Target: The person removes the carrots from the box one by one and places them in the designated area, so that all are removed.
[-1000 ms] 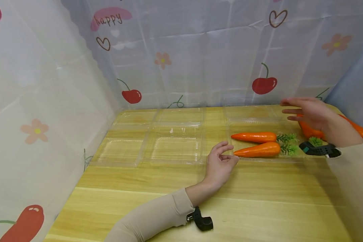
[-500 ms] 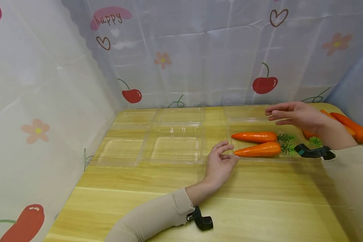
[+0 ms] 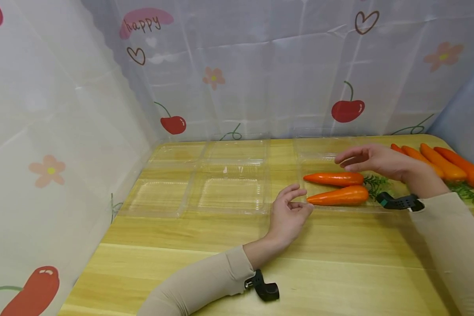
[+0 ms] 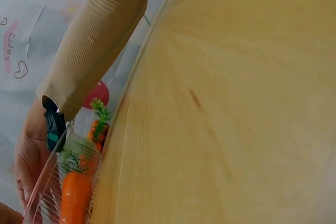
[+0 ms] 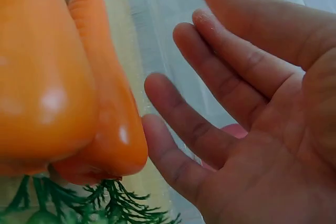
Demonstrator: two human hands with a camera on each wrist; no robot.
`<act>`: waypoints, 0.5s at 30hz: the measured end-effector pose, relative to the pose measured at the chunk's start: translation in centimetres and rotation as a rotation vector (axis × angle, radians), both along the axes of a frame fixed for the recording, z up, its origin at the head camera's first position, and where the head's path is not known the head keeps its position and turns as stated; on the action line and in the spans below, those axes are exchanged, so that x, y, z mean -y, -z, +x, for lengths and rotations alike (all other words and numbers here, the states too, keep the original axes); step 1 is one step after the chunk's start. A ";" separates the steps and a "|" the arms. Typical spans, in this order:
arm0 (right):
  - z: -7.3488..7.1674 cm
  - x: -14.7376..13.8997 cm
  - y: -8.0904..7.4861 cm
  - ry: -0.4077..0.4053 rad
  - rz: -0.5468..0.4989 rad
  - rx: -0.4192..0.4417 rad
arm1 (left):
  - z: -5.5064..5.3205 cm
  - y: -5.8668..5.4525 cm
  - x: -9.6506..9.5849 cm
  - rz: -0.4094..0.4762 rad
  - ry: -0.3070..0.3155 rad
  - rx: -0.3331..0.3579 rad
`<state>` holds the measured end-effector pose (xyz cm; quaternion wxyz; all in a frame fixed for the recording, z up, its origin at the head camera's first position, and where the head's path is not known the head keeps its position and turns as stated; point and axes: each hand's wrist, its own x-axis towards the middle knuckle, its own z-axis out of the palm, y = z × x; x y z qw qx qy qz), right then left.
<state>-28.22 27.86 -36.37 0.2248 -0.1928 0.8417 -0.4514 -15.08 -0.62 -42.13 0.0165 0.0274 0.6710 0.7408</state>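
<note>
Two orange carrots with green tops, a front carrot (image 3: 337,195) and a back carrot (image 3: 333,178), lie side by side in a clear plastic container (image 3: 347,209) whose lid (image 3: 321,145) is folded back. My left hand (image 3: 287,218) pinches the container's near-left corner with thumb and index finger, close to the front carrot's tip. Above the back carrot's leafy end hovers my right hand (image 3: 383,161), fingers spread and holding nothing. In the right wrist view the right hand (image 5: 252,119) is beside the carrot (image 5: 113,114), its little finger right at the carrot's side.
Several more carrots (image 3: 454,164) lie in a row at the table's right end. Left of the working container stand two more lidded clear containers, one in the middle (image 3: 229,210) and one farther left (image 3: 154,213). A printed curtain (image 3: 276,87) backs the wooden table (image 3: 324,281).
My right hand has moved left and toward me from over the carrot row to above the two carrots, uncovering the row. The left hand has stayed at the container's corner.
</note>
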 end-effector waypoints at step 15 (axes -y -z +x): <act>-0.3 1.0 1.0 -0.075 0.084 0.065 | 0.1 -0.2 0.0 -0.002 -0.006 -0.001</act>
